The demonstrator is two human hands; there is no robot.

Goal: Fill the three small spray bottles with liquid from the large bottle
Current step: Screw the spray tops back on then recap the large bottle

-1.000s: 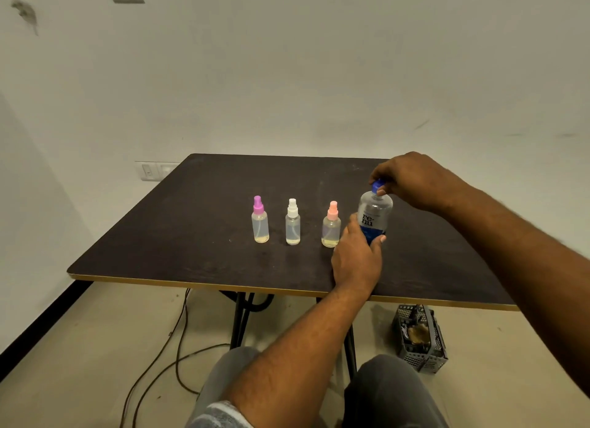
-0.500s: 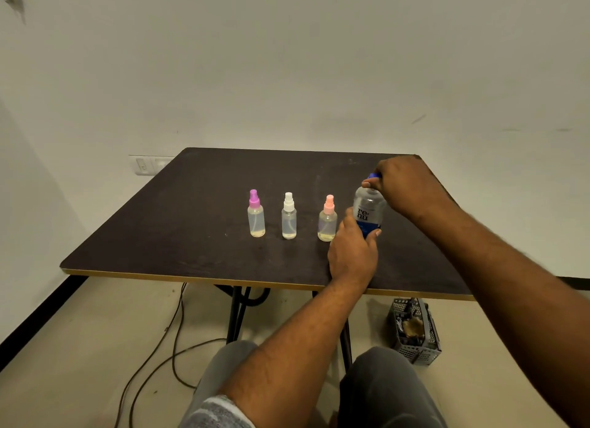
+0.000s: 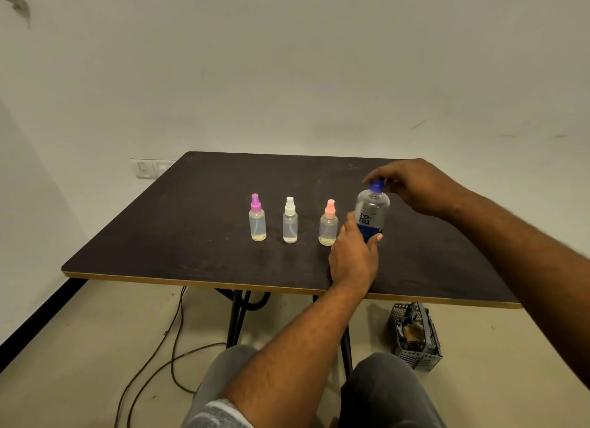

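Left hand [image 3: 352, 257] curled, right hand [image 3: 415, 185] pinching

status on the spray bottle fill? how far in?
Each spray bottle already holds some liquid: purple-capped, white-capped, pink-capped, all capped. In hand: left hand grips the large bottle, right hand at its blue cap, still on. Left: uncapping and pouring.

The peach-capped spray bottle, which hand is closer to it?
Left. The left hand grips the large bottle right beside the peach-capped spray bottle; the right hand is farther, at the blue cap.
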